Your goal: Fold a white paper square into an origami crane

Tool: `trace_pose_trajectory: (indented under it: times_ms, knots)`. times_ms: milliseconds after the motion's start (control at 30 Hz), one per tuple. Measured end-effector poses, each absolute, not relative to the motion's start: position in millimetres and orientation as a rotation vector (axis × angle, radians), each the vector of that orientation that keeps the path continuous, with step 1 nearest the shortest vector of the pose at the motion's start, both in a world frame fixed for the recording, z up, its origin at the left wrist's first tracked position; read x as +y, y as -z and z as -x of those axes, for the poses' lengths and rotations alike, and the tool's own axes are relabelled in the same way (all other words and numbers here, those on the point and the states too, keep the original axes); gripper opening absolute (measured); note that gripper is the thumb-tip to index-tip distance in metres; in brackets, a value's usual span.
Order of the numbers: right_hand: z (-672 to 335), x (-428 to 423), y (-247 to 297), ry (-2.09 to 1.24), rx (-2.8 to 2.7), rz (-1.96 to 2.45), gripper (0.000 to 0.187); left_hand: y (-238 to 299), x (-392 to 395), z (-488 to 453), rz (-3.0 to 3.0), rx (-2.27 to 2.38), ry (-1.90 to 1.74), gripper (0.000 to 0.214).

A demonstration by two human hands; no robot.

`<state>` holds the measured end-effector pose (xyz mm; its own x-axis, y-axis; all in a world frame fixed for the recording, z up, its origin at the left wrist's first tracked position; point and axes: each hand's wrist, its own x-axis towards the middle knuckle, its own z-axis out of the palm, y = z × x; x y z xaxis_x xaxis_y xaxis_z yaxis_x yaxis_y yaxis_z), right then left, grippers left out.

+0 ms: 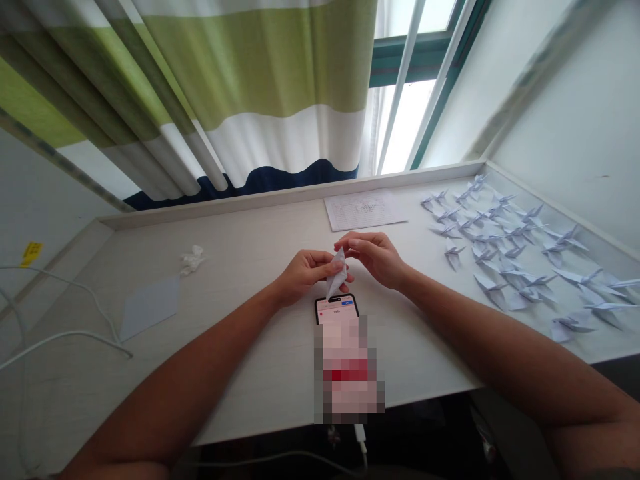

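Pinching a folded paper piece (336,275) between them, left hand (304,275) and right hand (376,257) are holding it above the phone (336,308) on the desk (250,267), its long axis running upright, tip pointing up, paper cranes (510,257) lying well right.

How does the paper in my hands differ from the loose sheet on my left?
The folded paper is creased into a narrow point; the flat sheet is unfolded. The folded paper stands upright, pinched by the left hand and right hand; the flat sheet lies untouched on the table. Both are pale paper.
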<state>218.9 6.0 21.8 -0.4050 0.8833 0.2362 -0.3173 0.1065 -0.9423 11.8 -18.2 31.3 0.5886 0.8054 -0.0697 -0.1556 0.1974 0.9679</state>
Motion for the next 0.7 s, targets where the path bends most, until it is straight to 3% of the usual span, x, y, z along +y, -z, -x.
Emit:
trace_pose_trajectory:
  times_ms: [267,700]
  knots:
    - [-217.9,1.7,-27.9,-1.327,-1.562,0.635,0.031,-29.8,-18.1,-11.1,-1.147,0.629,-0.732,0.037]
    - [-211.8,-2.4,-27.6,-1.166,-1.569,0.696,0.028,-30.9,-17.4,-11.2,-1.076,0.616,-0.702,0.04]
